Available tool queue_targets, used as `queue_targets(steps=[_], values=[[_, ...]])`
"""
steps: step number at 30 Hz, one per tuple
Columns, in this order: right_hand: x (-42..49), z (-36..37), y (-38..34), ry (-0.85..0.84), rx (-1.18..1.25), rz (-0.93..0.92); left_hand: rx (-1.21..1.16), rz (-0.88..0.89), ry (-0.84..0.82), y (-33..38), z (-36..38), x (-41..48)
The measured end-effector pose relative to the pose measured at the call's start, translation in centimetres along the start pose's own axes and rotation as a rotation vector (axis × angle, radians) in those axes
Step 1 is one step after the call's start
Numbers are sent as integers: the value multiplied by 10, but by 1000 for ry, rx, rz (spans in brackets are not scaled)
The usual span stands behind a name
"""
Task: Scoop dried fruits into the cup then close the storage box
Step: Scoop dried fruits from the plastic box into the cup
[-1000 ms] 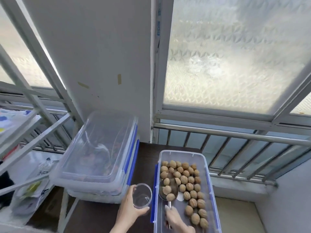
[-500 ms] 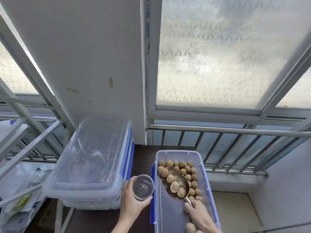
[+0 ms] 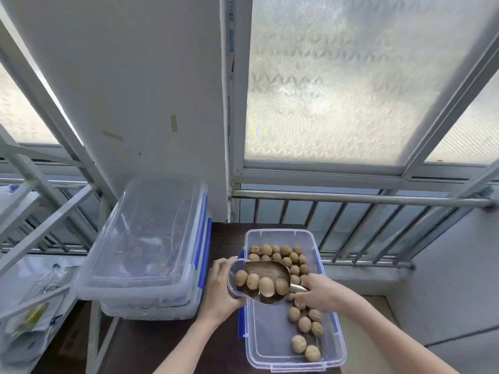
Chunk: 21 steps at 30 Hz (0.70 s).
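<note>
The cup is mostly hidden: the scoop covers its mouth and the left hand wraps its far side, so only a clear rim and a strip of wall show. Whether any fruit lies inside it cannot be told. The scoop's handle is largely lost in the right hand. The stacked boxes on the left are cloudy, their dark contents hard to make out.

The fruits are round, tan and wrinkled. Four sit in a row in the metal scoop, which is tipped toward the cup. More lie in the open box, clustered at its far end and scattered toward its near right corner. The box stands on the dark bench, lid off.

The left fingers curl closed around the cup, held just left of the box's rim. The right fingers pinch the handle, above the loose fruits.
</note>
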State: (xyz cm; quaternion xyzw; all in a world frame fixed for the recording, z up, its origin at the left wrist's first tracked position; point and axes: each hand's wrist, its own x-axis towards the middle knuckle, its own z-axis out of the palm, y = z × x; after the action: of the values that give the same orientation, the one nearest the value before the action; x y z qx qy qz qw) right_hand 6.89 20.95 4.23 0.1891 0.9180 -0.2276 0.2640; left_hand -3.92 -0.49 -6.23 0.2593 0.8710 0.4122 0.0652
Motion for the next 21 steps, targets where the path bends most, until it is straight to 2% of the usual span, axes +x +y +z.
queue_targets(steps=[5,10,15,19,21], values=[[5,-23,-26,-46,-177,6,44,55,-23,-1,-4,6],[0,-35,-30,-99,-194,-36,-7,-1,-69,-6,-3,3],[-12,-38,18,-219,301,98,-181,-209,52,-11,-5,-2],[0,28,54,-359,441,244,-247,-344,116,-13,-6,-4],[20,75,59,-360,502,341,-257,-370,110,-13,-5,-6]])
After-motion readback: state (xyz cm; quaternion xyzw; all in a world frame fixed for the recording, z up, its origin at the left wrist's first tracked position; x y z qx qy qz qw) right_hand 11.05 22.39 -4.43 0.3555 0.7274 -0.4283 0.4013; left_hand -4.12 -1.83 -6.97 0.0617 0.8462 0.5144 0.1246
